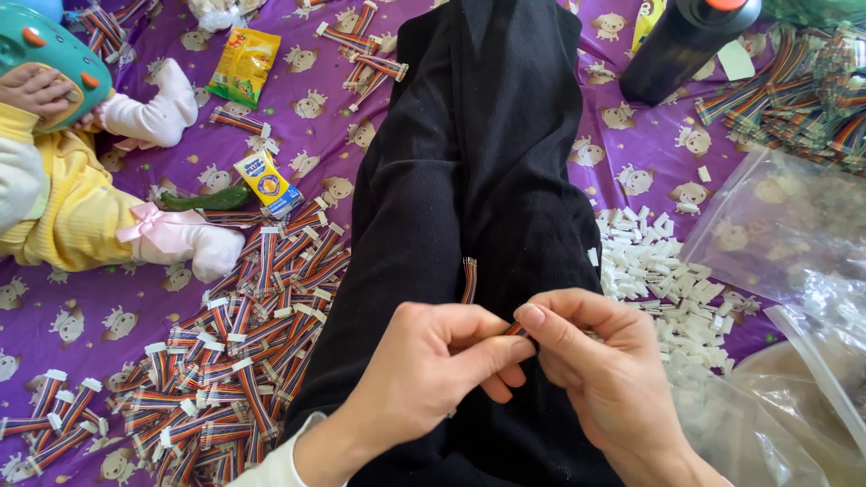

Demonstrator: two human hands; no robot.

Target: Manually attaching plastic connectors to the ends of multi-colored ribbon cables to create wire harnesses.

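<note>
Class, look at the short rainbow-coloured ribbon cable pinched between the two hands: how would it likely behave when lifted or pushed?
The ribbon cable is thin and short, so probably very light. Its free end stands up from the left hand and right hand with only a slight bend, so it likely flexes yet holds some shape. Being flat, like those in the pile of finished cables, it should slide, not roll.

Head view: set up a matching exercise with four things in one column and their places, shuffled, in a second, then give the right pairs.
Things:
1. heap of finished ribbon cables
2. pile of white connectors
3. dark bottle
4. short ribbon cable

Places:
A. top right, lying on the purple sheet
B. pinched between the left hand and right hand
C. left of the black-clad legs
D. right of the legs, beside the clear plastic bag

Pairs: 1-C, 2-D, 3-A, 4-B
</note>
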